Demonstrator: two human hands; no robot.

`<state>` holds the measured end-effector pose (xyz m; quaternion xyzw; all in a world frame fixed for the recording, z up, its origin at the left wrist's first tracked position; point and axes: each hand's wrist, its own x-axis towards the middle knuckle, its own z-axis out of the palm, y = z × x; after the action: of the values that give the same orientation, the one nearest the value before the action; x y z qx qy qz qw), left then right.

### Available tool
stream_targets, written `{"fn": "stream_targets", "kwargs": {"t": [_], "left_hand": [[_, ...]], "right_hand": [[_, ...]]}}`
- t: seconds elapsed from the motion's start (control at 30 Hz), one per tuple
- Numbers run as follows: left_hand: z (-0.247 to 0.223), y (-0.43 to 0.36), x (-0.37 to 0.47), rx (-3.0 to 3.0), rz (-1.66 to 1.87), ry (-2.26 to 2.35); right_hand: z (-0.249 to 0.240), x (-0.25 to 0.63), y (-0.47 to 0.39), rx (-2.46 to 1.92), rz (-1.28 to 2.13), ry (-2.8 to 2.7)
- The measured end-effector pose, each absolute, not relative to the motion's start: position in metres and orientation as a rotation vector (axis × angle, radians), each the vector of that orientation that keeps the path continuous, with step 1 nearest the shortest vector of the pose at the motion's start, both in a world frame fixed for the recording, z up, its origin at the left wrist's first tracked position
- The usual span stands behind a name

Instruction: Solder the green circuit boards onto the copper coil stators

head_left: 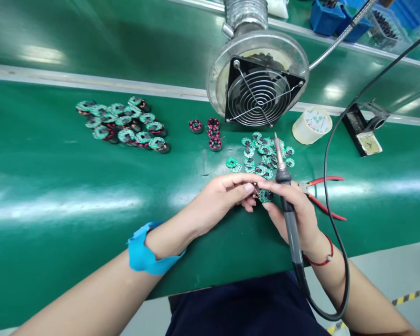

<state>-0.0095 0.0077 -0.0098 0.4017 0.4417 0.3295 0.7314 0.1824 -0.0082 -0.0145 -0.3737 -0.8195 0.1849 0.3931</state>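
My left hand (pixel 217 200) is closed round a small wound motor stator (pixel 255 190), mostly hidden by the fingers. Against it, my right hand (pixel 303 210) pinches a round green circuit board (pixel 265 195) between thumb and fingertips. A soldering iron (pixel 292 228) also lies in the right hand, running between its fingers with the tip pointing away from me. Just beyond my hands lies a loose spread of round green circuit boards (pixel 266 150). Red-handled cutting pliers (pixel 327 210) rest right of my right hand, partly behind it.
Stators topped with green boards (pixel 126 122) cluster at the left; several bare stators (pixel 214 134) stand nearer the middle. A fume extractor fan (pixel 260 95) overhangs the back. A tape roll (pixel 311 126) and iron stand (pixel 366 128) are at right. The iron's black cable (pixel 326 163) loops past my right forearm.
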Motion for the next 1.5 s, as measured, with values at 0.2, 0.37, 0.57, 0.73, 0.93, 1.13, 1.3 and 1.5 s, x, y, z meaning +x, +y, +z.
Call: {"fn": "stream_targets", "kwargs": {"t": [0.2, 0.37, 0.57, 0.73, 0.93, 1.13, 1.3, 1.5], "left_hand": [[-0.008, 0.0, 0.001, 0.717, 0.719, 0.945], [-0.005, -0.003, 0.003, 0.845, 0.77, 0.982], [-0.002, -0.008, 0.007, 0.928, 0.866, 1.108], [0.001, -0.01, 0.01, 0.918, 0.929, 1.165], [-0.001, -0.01, 0.003, 1.128, 0.949, 1.27], [-0.003, -0.013, 0.0, 1.493, 0.843, 1.343], [0.001, -0.014, 0.004, 1.513, 0.76, 1.345], [0.002, -0.013, 0.004, 1.512, 0.735, 1.351]], "right_hand": [[-0.011, 0.176, -0.011, -0.963, 0.402, -2.183], [-0.014, 0.171, -0.012, -1.09, 0.326, -2.182], [-0.014, 0.168, -0.012, -1.059, 0.266, -2.213], [-0.015, 0.166, -0.012, -1.053, 0.185, -2.229], [-0.014, 0.171, -0.012, -1.059, 0.296, -2.131], [-0.013, 0.171, -0.014, -1.011, 0.33, -1.956], [-0.013, 0.169, -0.014, -1.016, 0.355, -1.98], [-0.018, 0.171, -0.014, -1.018, 0.432, -2.002]]}}
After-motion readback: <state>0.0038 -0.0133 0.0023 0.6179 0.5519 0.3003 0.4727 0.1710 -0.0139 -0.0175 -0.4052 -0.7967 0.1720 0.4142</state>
